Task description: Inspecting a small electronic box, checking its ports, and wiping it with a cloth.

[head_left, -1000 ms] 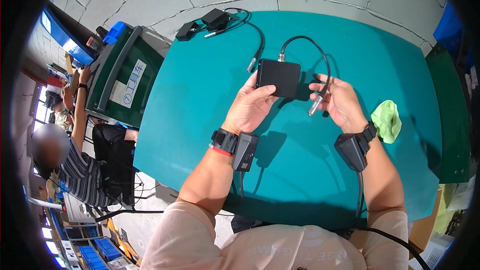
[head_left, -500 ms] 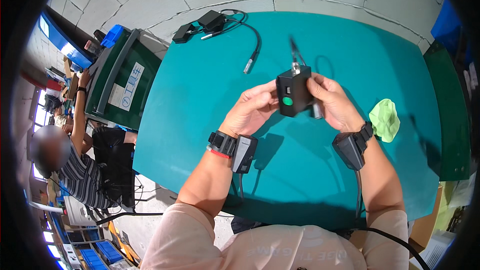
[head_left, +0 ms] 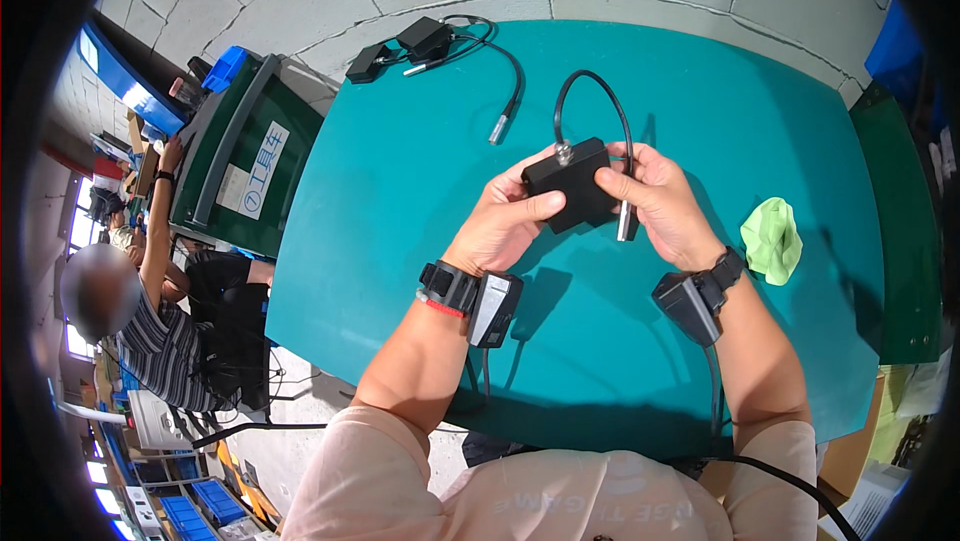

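Both my hands hold a small black box [head_left: 572, 184] above the green tabletop, its broad plain face toward me. From a metal connector on its top edge, a black cable [head_left: 597, 77] loops up and over to the right. The cable's silver plug end [head_left: 625, 222] hangs beside my right hand. My left hand [head_left: 506, 216] is closed on the box's left side, thumb across its front. On the right edge, my right hand [head_left: 665, 203] grips with its thumb on the front and fingers behind. Each wrist wears a black strapped device.
Two more black boxes [head_left: 424, 39] with cables lie at the table's far left, one silver plug [head_left: 497, 129] reaching toward the middle. A light green cloth [head_left: 771, 241] rests at the right. A dark green cabinet [head_left: 250, 166] stands left of the table [head_left: 400, 291], near a seated person [head_left: 170, 341].
The black box has been turned: its narrow side with a port and green dot faced me before, and now the broad face does. The cable loop stands out plainly now.
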`<state>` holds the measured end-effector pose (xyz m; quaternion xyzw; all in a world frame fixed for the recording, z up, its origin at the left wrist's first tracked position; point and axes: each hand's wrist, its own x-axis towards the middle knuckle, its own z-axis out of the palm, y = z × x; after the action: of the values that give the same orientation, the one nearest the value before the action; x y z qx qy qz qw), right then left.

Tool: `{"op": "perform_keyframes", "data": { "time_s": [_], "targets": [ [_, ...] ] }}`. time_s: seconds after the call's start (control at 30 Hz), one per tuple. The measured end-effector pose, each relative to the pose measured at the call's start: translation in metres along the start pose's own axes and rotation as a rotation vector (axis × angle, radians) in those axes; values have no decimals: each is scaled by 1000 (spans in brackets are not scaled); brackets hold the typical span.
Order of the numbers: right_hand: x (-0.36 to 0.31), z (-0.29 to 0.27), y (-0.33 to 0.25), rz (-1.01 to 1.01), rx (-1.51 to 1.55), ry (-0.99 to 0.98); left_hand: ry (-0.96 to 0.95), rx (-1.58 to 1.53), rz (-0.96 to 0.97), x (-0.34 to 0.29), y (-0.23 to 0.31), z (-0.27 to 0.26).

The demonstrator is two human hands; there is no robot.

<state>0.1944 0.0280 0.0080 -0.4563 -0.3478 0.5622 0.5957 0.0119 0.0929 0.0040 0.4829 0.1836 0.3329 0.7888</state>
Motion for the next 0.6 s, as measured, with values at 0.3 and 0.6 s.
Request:
{"op": "perform_keyframes", "data": {
  "time_s": [0.3,0.6],
  "targets": [
    [-2,2,-6,32,-52,-68,123,-177,-136,0,10,-4],
    [-5,4,-7,-3,-160,-123,95,78,-154,-1,7,4]
  ]
}}
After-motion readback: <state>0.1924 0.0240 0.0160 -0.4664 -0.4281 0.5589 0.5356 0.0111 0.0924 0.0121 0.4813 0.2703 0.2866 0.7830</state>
